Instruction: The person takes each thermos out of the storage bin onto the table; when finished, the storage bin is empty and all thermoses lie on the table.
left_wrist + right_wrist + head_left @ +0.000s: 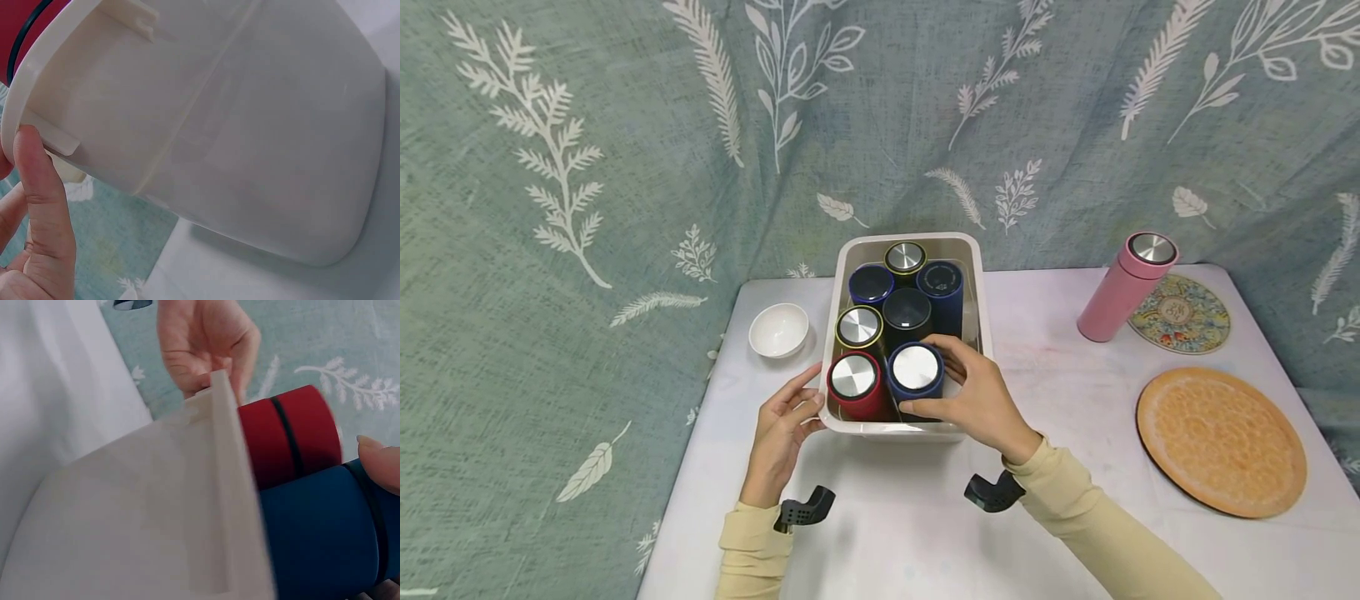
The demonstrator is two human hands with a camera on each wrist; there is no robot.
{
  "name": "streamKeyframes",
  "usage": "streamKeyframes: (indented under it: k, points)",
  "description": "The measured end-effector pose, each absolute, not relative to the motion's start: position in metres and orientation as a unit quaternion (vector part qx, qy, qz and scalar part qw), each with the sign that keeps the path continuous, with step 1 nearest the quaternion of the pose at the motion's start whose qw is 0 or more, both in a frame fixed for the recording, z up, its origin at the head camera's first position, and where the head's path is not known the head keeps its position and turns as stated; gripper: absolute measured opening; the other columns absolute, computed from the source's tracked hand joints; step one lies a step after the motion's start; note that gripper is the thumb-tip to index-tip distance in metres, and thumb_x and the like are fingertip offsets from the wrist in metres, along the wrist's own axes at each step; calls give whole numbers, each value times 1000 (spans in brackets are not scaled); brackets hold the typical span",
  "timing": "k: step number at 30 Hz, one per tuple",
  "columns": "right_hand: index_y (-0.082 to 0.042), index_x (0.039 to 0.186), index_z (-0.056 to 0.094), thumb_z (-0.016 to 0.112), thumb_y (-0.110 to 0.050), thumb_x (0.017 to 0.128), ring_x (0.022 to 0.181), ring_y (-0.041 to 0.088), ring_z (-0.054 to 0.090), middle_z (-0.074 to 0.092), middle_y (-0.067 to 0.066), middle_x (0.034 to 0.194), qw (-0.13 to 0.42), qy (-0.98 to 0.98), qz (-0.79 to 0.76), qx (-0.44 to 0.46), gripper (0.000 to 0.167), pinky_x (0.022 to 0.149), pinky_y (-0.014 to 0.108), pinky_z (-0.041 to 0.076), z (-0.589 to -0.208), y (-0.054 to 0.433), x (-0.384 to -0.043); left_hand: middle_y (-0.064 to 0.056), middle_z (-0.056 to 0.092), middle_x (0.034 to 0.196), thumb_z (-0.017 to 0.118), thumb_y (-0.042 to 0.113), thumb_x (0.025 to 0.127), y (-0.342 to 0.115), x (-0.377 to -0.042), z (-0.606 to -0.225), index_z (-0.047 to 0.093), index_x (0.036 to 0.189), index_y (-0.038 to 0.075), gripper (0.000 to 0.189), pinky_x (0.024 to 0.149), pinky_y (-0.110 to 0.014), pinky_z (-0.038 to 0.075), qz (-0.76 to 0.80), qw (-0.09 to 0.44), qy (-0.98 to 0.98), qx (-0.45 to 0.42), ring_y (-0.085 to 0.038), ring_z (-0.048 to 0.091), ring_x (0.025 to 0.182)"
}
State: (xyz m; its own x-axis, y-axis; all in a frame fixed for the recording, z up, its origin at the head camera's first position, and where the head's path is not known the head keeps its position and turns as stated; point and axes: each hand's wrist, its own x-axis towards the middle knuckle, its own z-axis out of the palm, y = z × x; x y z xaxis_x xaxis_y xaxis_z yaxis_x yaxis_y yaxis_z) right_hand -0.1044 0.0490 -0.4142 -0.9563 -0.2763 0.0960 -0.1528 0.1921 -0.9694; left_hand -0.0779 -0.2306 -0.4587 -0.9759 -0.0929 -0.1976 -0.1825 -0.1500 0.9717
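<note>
A white plastic bin [977,287] holds several insulated bottles standing upright. My right hand [981,400] grips the top of a blue bottle [916,368] with a silver lid at the bin's front right. In the right wrist view, the thumb [380,464] lies on that bottle near a dark ring, and its lower end is hidden behind the bin wall. At the front left corner, my left hand [781,433] pinches the bin's rim, the thumb [40,181] just under the lip. Beside the blue bottle stands a red bottle [854,377], also silver-topped.
Left of the bin is a white bowl [778,330]. A pink bottle [1122,292] stands to the right, by a patterned round mat [1198,317]. Nearer lies an orange-brown round board [1221,442]. A leaf-print curtain [880,125] hangs behind the white table [895,533].
</note>
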Motion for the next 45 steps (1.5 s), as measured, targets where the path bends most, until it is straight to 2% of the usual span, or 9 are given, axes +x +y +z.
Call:
streamKeyframes:
  k: [7,16,22,32,45]
  points:
    - [-21,133,58,95,-17,66,124,14,63,68,3,128,21,755,-639,-145,77,112,38,48,-401,53,-97,6,64,86,62,1,94,-231,-78,-459,51,144,2,52,68,-24,58,751,28,650,-111,-6,63,71]
    - [-19,133,59,95,-9,63,118,9,64,69,0,125,-37,731,-665,-150,79,102,18,50,-373,60,-87,7,65,86,62,1,94,-232,-77,-459,52,144,3,51,67,-24,58,752,28,648,-114,-7,63,71]
    - [-17,133,61,95,-2,59,111,10,68,71,2,121,-90,717,-669,-172,83,98,20,54,-357,69,-81,7,65,86,63,2,94,-231,-78,-459,51,144,1,52,67,-23,57,752,25,649,-113,-7,62,70]
    - [3,130,60,89,21,50,102,14,68,71,-2,117,-169,671,-694,-200,87,93,21,57,-332,85,-75,7,66,87,63,3,94,-230,-78,-459,52,144,3,51,67,-24,57,754,29,646,-114,-7,63,71]
    - [18,128,55,81,30,50,106,22,70,71,15,116,-231,580,-741,-246,83,92,24,58,-312,106,-73,8,65,85,63,2,95,-230,-79,-460,50,145,2,52,67,-23,57,757,28,643,-113,-6,61,71]
